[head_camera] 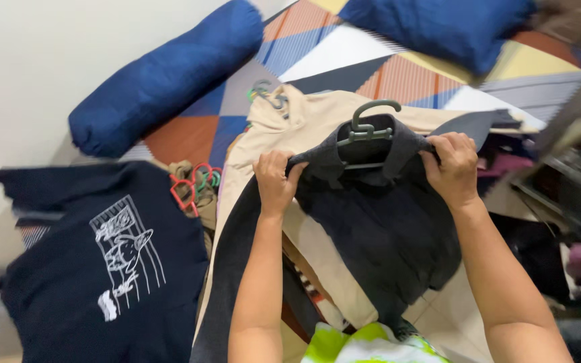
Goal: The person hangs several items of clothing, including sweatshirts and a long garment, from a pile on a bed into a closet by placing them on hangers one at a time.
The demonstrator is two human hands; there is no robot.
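A dark grey shirt (378, 228) on a grey-green plastic hanger (368, 124) is held up by both shoulders over a bed. The left shoulder seam is pinched by the left hand (276, 181), fingers curled tight over the fabric with the thumb beneath; the right shoulder is gripped the same way by the right hand (453, 168), closed firmly on the cloth just beside the hanger's arm. The hanger's hook is seen upright between the two hands (its bar is mostly hidden inside the collar). Directly beneath the shirt a beige garment (304, 134) is spread, with another hanger (267, 94) at its neck. To the left a navy T-shirt with a white line drawing (102, 269) is laid flat, and a small heap of red and green hangers (193, 185) is seen between it and the beige garment. A blue bolster (163, 77) and a blue pillow (438, 27) are lying on the geometric-patterned bedsheet (344, 60) farther back.
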